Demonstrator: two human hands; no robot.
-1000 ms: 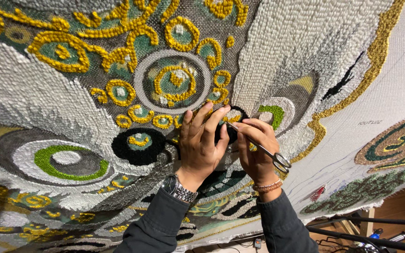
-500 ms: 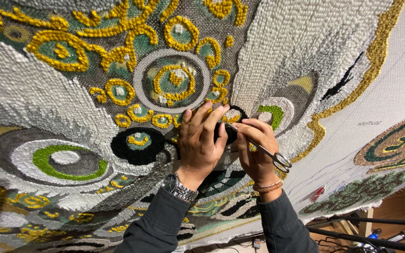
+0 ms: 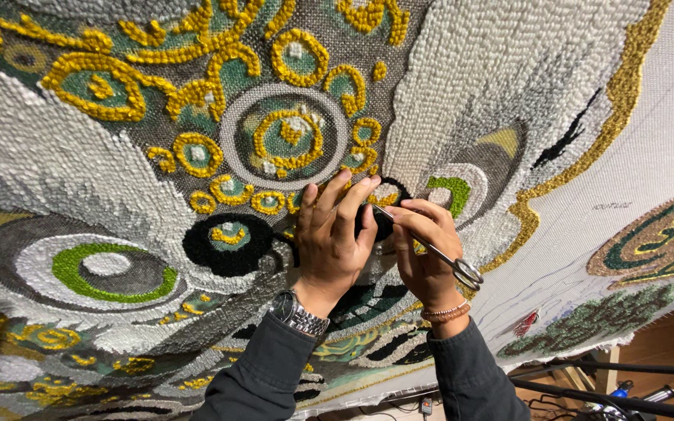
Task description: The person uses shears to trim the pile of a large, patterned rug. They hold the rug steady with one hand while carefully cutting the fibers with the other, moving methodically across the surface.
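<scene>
Left hand flat on tufted rug, right hand gripping scissors — fingers curled

The person is wearing dark grey sleeves. A silver wristwatch is sitting above the left cuff. Beaded bracelets are circling the right wrist.

scissor tips behind left hand

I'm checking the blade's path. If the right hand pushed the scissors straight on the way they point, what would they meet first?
The right hand aims the scissors up-left. They would probably first meet the left hand's fingers, pressed on the tufted rug at the tips; depth is hard to judge.
</scene>
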